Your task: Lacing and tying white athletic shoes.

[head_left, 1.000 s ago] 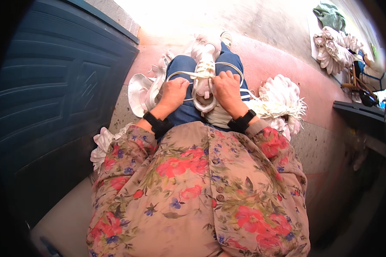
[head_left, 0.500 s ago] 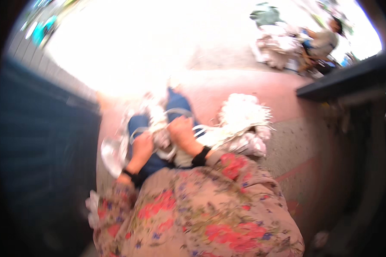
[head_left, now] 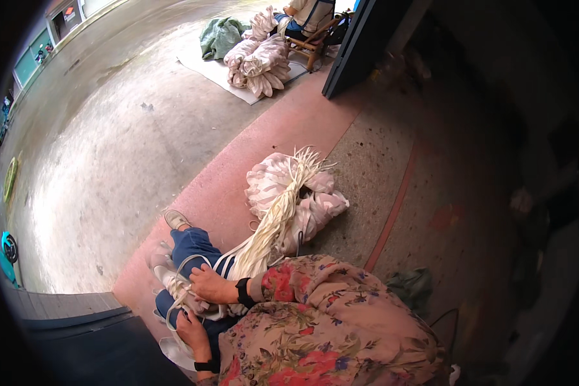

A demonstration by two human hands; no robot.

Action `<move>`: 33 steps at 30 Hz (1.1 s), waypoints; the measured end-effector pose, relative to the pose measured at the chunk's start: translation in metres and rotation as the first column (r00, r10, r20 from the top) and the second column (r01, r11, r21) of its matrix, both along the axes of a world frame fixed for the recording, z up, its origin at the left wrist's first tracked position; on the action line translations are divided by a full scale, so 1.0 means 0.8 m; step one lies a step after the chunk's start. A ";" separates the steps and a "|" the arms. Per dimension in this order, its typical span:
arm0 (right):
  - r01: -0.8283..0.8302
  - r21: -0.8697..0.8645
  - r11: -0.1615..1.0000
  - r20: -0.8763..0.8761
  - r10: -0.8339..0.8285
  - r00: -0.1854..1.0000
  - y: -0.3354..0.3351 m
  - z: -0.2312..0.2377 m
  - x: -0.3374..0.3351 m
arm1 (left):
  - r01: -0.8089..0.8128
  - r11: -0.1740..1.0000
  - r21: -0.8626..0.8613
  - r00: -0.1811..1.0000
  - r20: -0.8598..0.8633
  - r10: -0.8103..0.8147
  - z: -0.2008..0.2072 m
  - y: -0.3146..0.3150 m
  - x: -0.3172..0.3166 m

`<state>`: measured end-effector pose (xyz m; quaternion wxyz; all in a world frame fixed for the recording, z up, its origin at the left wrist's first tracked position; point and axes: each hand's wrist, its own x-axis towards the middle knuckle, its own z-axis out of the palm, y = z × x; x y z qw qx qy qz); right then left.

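Over my lap, my left hand (head_left: 192,331) is closed on a thin cream cord (head_left: 180,265) that loops up between my hands. My right hand (head_left: 210,284) is closed too, its fingers bent around the same cord near a white-pink cloth piece (head_left: 175,281). The fingertips are partly hidden. That cloth lies across my blue trouser legs (head_left: 192,244). Beside my right leg, a long bunch of cream cords (head_left: 262,235) trails from my lap over a pile of white-pink cloth pieces (head_left: 273,182), its loose ends fanning out at the far side.
A dark blue panel (head_left: 87,350) stands close at my left. A dark door edge (head_left: 360,48) rises at the far right. Beyond, more bundled pale cloth (head_left: 258,61) lies on a white sheet (head_left: 220,76) beside a green sack (head_left: 221,37) and a seated person (head_left: 309,18).
My view has swung to the right and steadied, so the scene appears shifted and tilted. Both hands stay over my lap with the cord, now closer together.
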<state>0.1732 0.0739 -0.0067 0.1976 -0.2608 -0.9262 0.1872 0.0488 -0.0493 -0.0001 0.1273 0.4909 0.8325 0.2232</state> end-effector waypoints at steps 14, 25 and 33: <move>-0.366 0.205 0.908 0.307 0.295 0.905 0.013 -0.004 -0.022 | 0.257 0.964 -0.065 0.896 -0.357 -0.263 0.004 0.014 -0.014; -0.193 0.119 0.974 -0.241 0.217 0.946 0.007 0.042 -0.032 | 0.251 0.936 0.248 0.961 -0.182 -0.209 0.024 0.026 -0.010; -0.109 -0.122 0.986 -0.266 0.073 0.961 0.024 0.071 -0.044 | -0.096 0.986 0.137 0.962 0.266 0.057 0.025 0.039 -0.109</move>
